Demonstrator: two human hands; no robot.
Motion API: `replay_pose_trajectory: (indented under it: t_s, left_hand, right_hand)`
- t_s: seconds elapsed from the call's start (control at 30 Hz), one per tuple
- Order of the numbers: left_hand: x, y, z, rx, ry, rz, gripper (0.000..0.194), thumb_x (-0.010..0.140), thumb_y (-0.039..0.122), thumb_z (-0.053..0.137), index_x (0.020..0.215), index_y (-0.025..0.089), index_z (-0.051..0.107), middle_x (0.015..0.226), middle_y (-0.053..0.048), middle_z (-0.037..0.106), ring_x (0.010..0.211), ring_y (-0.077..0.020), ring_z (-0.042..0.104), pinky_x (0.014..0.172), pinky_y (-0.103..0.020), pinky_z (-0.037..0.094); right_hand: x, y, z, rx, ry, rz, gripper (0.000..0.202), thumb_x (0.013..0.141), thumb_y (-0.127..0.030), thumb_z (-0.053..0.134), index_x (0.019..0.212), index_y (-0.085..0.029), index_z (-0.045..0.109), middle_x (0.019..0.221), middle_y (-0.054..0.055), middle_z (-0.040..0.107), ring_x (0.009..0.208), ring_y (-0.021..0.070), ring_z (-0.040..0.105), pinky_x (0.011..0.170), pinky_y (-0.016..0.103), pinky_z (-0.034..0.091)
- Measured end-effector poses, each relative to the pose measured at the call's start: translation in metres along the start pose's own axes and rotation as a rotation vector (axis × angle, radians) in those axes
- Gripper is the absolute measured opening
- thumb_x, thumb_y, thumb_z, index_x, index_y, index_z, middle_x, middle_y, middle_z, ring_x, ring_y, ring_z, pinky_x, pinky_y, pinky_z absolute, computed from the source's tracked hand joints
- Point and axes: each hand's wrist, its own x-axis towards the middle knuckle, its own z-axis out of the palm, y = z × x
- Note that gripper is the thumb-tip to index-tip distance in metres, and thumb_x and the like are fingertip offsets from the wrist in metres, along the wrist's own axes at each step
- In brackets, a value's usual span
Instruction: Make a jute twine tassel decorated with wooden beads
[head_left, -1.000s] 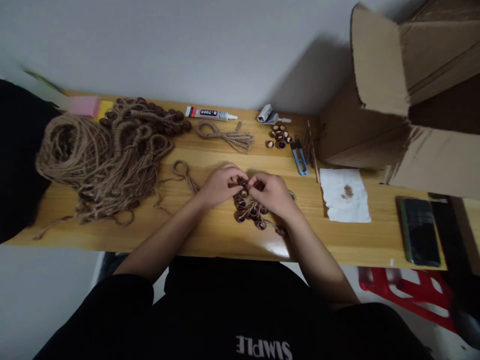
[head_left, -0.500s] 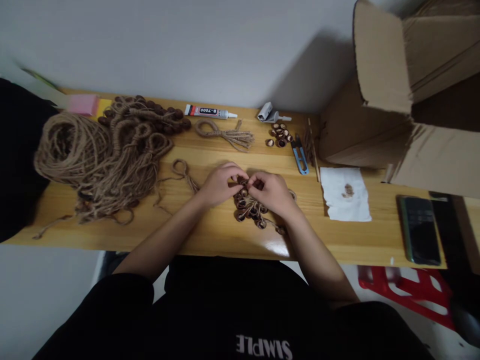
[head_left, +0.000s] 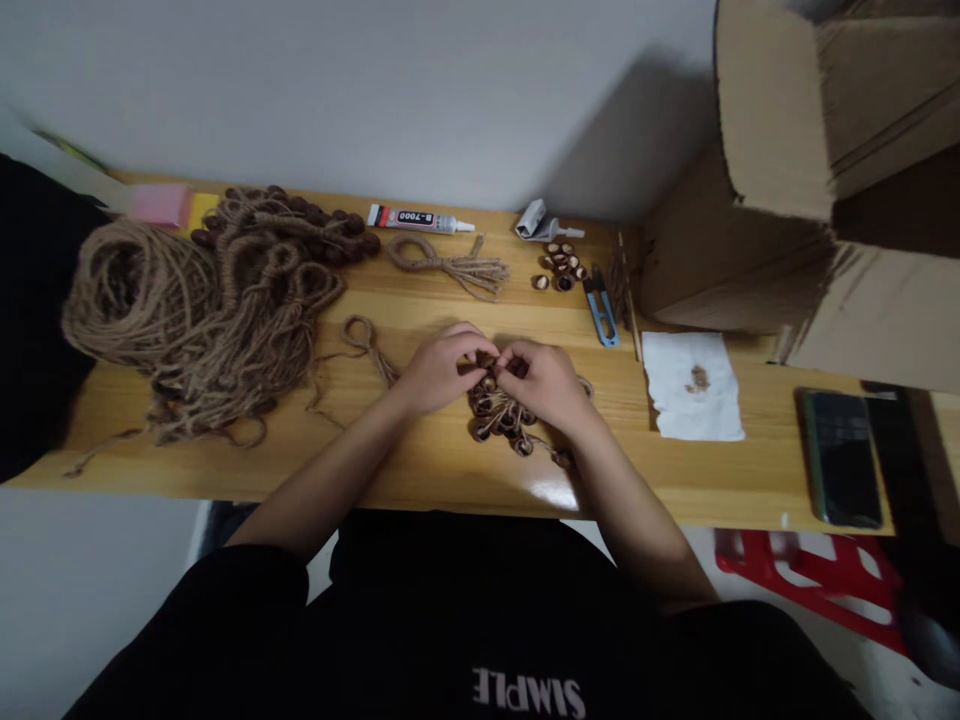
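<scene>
In the head view a bunch of brown nut shells on twine (head_left: pixel 510 415) lies on the wooden table. My left hand (head_left: pixel 448 370) pinches one of the shells at the upper left of the bunch. From the right, my right hand (head_left: pixel 547 382) meets it there, its thumb and forefinger closed at the same shell; fingers hide much of that shell. Left of my hands sits a looped twine cord (head_left: pixel 361 340). Beyond them are a twine tassel (head_left: pixel 450 265), a glue tube (head_left: pixel 420 219) and several loose shell pieces (head_left: pixel 561 265).
A twine heap (head_left: pixel 247 320) covers the table's left part. Blue snips (head_left: pixel 602 312) and a thin stick (head_left: pixel 630 300) lie right of the shell pieces. Farther right are a white tissue (head_left: pixel 691 390), a phone (head_left: pixel 841 458) and a large open carton (head_left: pixel 697 240).
The camera view has shifted slightly. Both hands remain at the same spot on the bunch, with hardly any finger movement visible.
</scene>
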Motion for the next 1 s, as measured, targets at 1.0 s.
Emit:
replay_pose_trajectory:
  t_s: [1.0]
  left_hand:
    - [0.0006, 0.0017, -0.0017, -0.007, -0.004, -0.021, 0.018, 0.073, 0.006, 0.061, 0.087, 0.016, 0.067, 0.089, -0.003, 0.063, 0.076, -0.0119, 0.059, 0.072, -0.026, 0.05]
  right_hand:
    - [-0.0013, -0.001, -0.0014, 0.014, -0.026, 0.029, 0.01, 0.069, -0.015, 0.055, 0.07, -0.018, 0.065, 0.063, 0.0, 0.063, 0.059, 0.0129, 0.054, 0.06, 0.024, 0.037]
